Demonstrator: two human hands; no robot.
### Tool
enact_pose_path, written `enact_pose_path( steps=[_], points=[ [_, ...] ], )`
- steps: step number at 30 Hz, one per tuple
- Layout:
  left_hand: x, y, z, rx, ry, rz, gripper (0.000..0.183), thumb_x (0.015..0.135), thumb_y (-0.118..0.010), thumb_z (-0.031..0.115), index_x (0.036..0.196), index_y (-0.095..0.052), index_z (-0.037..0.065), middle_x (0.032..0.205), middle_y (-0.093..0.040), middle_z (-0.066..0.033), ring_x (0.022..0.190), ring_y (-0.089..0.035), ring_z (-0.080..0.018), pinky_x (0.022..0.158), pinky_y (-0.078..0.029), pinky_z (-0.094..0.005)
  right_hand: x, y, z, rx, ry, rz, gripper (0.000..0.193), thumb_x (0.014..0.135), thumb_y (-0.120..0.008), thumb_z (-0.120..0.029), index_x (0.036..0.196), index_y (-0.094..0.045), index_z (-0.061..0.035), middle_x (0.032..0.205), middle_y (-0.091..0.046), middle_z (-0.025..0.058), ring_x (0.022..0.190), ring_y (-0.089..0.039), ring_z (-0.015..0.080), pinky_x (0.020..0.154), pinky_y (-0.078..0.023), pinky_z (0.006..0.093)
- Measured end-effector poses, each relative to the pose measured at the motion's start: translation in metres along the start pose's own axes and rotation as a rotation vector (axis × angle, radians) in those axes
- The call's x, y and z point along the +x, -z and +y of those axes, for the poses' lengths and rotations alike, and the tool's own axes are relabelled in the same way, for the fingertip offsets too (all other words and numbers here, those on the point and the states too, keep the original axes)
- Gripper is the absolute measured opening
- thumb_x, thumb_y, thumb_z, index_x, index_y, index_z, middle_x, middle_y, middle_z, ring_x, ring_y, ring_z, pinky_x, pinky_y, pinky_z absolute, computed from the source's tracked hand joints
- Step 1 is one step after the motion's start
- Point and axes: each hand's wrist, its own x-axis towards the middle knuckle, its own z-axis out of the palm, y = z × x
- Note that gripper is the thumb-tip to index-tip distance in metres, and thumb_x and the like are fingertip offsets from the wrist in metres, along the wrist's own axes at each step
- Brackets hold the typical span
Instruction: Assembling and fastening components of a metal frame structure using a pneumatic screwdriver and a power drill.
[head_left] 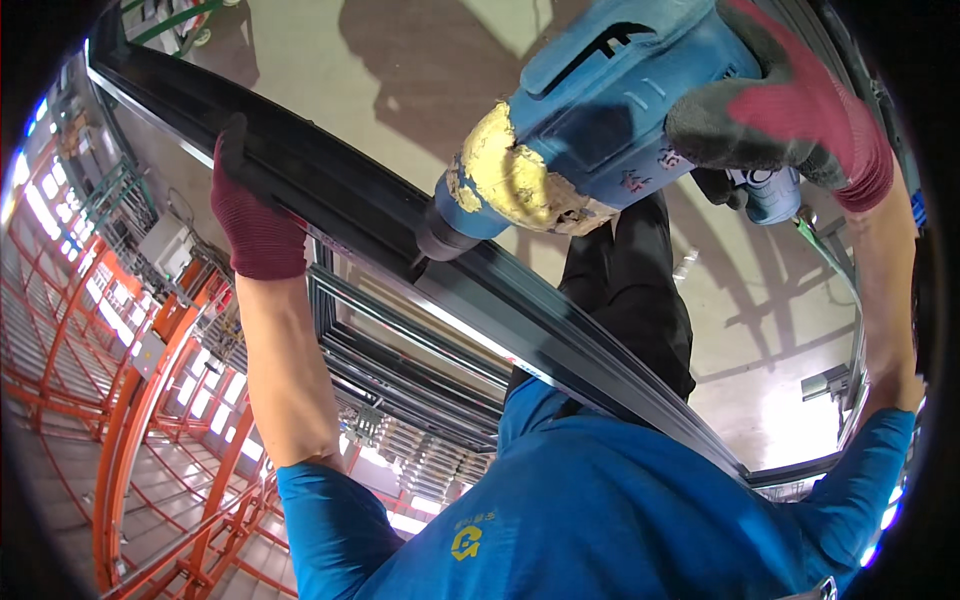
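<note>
My right hand (815,115), in a dark red glove with a grey-black coated palm, is closed round a large blue power drill (600,120). Worn yellow covering wraps the front of its body. The drill points down and left, its dark nose at the long black-and-grey metal frame bar (560,320); whether the tip touches cannot be made out. My left hand (258,225), gloved alike, grips that same bar farther left, thumb over its upper face. The other fingers are hidden behind it. The bar slants across in front of my body.
Several more dark frame bars (420,365) lie below the slanting one. Orange metal racking (140,420) stands at the left. Pale floor (750,290) with shadows shows beyond my legs, and a small grey fitting (826,384) sits at the right.
</note>
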Motion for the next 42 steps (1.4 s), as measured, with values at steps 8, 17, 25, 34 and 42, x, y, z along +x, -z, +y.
enact_pose_path(
  steps=[8,17,25,34,42],
  points=[
    [0.017,0.018,-0.008,0.060,-0.095,-0.136,0.036,0.103,-0.060,0.025,0.131,-0.066,0.004,0.120,-0.070,-0.0116,0.114,-0.068,-0.0272,0.100,-0.056,-0.0416,0.000,0.043,0.025,0.130,-0.153,-0.020,0.049,0.101,-0.066,-0.034,0.133,-0.062,0.0025,0.100,-0.074,0.0098,0.076,-0.070,0.0119,0.059,-0.056,0.0243],
    [-0.005,0.006,0.002,-0.034,-0.044,-0.268,0.035,0.105,-0.055,0.026,0.130,-0.063,0.003,0.120,-0.071,-0.0137,0.113,-0.069,-0.0318,0.102,-0.055,-0.0442,0.038,-0.022,-0.020,0.146,-0.186,0.000,0.049,0.100,-0.068,-0.034,0.134,-0.062,0.0015,0.103,-0.073,0.0103,0.079,-0.069,0.0128,0.063,-0.055,0.0251],
    [0.006,0.018,0.006,0.089,-0.026,-0.204,0.039,0.108,-0.050,0.027,0.136,-0.058,0.002,0.128,-0.068,-0.0146,0.118,-0.067,-0.0330,0.106,-0.053,-0.0456,0.034,-0.003,-0.006,0.076,-0.123,0.011,0.051,0.099,-0.070,-0.033,0.136,-0.061,0.0002,0.108,-0.071,0.0116,0.085,-0.068,0.0142,0.070,-0.053,0.0265],
    [0.010,0.030,0.002,0.084,-0.054,-0.262,0.038,0.110,-0.047,0.023,0.139,-0.056,0.001,0.130,-0.066,-0.0143,0.120,-0.066,-0.0307,0.107,-0.052,-0.0446,0.038,0.018,-0.003,-0.033,-0.070,0.010,0.053,0.097,-0.073,-0.032,0.138,-0.060,-0.0014,0.114,-0.069,0.0130,0.091,-0.067,0.0158,0.077,-0.050,0.0280],
    [-0.002,0.015,0.002,0.119,-0.103,-0.184,0.037,0.109,-0.049,0.025,0.136,-0.058,0.001,0.127,-0.067,-0.0151,0.116,-0.067,-0.0318,0.104,-0.055,-0.0461,0.039,0.030,-0.008,-0.138,-0.018,0.017,0.055,0.096,-0.075,-0.032,0.140,-0.059,-0.0027,0.119,-0.068,0.0143,0.097,-0.066,0.0173,0.084,-0.048,0.0294]
  ],
)
